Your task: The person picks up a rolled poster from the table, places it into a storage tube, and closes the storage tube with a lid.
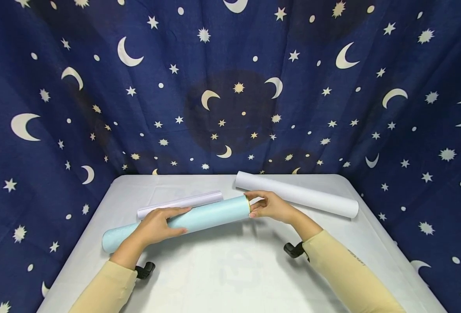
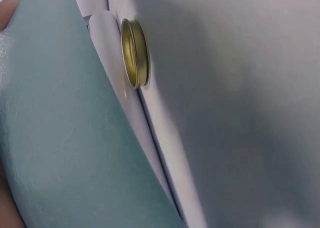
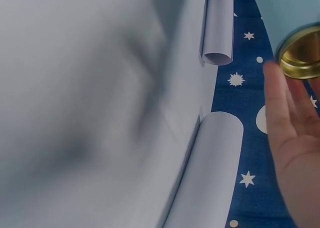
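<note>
Tube, one, pale blue, long, round; smooth surface with a faint sheen; right-hand end finished in a gold rim. Position: slanted across the middle of the white table, right end raised; whether the left end touches down cannot be told.

Grip: left hand holds the body from above, left of its middle, thumb on the near side, fingers across the top. Right hand pinches the gold-rimmed end, thumb low, fingers high.

Handling, as judged: probably stiff card, hollow and light for its length. Sleek outer skin may slide or roll under a loose hold. Wall likely to take a firm grasp, though a hard squeeze could dent it; thin rim perhaps the tenderest part. Best held round the body with a whole hand, a second hand steadying the far end.

Adjacent items: gold lid, on its edge beside a pale roll, loose from the tube; lilac-white roll, just behind the tube; white roll, beyond the right hand, apparently paper.
</note>
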Demonstrator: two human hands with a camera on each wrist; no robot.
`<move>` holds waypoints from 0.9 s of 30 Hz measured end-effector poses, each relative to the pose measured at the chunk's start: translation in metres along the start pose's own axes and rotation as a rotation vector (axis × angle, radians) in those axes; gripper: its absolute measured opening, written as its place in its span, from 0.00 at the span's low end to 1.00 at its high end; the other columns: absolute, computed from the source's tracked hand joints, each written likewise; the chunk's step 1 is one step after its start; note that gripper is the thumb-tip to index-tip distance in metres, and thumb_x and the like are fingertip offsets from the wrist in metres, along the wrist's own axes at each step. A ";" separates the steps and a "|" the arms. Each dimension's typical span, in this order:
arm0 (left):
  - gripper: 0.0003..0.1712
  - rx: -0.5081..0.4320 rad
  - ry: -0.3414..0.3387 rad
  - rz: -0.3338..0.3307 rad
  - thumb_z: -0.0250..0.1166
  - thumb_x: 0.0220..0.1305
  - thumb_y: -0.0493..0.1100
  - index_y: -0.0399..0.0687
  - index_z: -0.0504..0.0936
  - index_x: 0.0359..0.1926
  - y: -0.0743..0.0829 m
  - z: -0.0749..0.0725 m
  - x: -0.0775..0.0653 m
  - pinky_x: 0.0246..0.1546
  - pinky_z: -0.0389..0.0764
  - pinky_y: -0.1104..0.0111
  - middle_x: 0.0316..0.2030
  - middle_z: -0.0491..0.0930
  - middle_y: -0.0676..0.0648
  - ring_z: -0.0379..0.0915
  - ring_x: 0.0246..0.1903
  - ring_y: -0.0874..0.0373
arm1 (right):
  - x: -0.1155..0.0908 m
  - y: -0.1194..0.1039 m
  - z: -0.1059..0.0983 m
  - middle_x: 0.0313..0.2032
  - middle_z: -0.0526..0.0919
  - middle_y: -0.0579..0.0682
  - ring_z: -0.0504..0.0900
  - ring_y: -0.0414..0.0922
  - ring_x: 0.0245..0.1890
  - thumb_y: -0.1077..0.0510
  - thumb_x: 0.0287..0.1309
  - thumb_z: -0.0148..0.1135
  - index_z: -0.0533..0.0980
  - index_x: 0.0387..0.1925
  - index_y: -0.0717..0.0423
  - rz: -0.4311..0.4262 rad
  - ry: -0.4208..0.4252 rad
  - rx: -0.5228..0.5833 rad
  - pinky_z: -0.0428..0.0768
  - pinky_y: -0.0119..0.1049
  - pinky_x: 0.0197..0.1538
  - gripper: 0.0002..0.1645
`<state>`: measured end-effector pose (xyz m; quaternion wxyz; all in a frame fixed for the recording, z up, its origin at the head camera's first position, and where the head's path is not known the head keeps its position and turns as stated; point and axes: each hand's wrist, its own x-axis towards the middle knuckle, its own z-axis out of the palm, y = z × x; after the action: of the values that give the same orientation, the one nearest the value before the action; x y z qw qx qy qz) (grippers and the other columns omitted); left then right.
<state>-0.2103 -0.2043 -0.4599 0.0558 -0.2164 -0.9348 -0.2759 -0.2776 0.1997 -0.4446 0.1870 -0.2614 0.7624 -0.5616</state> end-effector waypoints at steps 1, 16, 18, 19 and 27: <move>0.38 0.002 0.004 0.000 0.76 0.50 0.64 0.72 0.79 0.64 0.000 0.000 0.000 0.54 0.78 0.52 0.58 0.80 0.56 0.78 0.56 0.52 | 0.000 0.000 0.001 0.63 0.72 0.64 0.80 0.57 0.56 0.64 0.52 0.76 0.67 0.69 0.65 -0.009 0.005 0.008 0.83 0.42 0.52 0.44; 0.36 -0.001 0.050 -0.018 0.77 0.49 0.65 0.81 0.78 0.61 -0.004 0.001 0.000 0.51 0.78 0.53 0.56 0.82 0.58 0.79 0.54 0.54 | 0.001 0.000 0.000 0.64 0.73 0.63 0.70 0.67 0.64 0.63 0.57 0.73 0.70 0.66 0.64 -0.046 0.044 0.103 0.82 0.42 0.55 0.36; 0.36 -0.005 0.048 -0.022 0.76 0.49 0.66 0.81 0.78 0.61 -0.004 0.001 -0.001 0.51 0.78 0.53 0.56 0.82 0.58 0.79 0.55 0.54 | 0.002 -0.001 0.001 0.63 0.74 0.63 0.71 0.67 0.63 0.64 0.56 0.73 0.71 0.66 0.65 -0.047 0.049 0.096 0.82 0.42 0.54 0.37; 0.36 -0.009 0.048 -0.023 0.76 0.49 0.66 0.81 0.78 0.61 -0.004 0.001 -0.001 0.51 0.78 0.53 0.56 0.82 0.58 0.79 0.55 0.53 | 0.002 -0.001 0.001 0.63 0.74 0.63 0.72 0.66 0.63 0.64 0.55 0.74 0.71 0.66 0.65 -0.047 0.053 0.091 0.82 0.41 0.54 0.37; 0.36 -0.037 0.075 -0.005 0.79 0.47 0.62 0.76 0.81 0.60 0.000 0.001 -0.003 0.52 0.79 0.53 0.56 0.82 0.59 0.79 0.55 0.53 | 0.001 -0.003 0.001 0.59 0.78 0.64 0.79 0.58 0.57 0.66 0.53 0.75 0.72 0.64 0.68 -0.093 0.082 0.035 0.83 0.38 0.51 0.37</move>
<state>-0.2075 -0.2055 -0.4612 0.0861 -0.2044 -0.9274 -0.3013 -0.2768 0.1977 -0.4426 0.1340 -0.2699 0.7465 -0.5933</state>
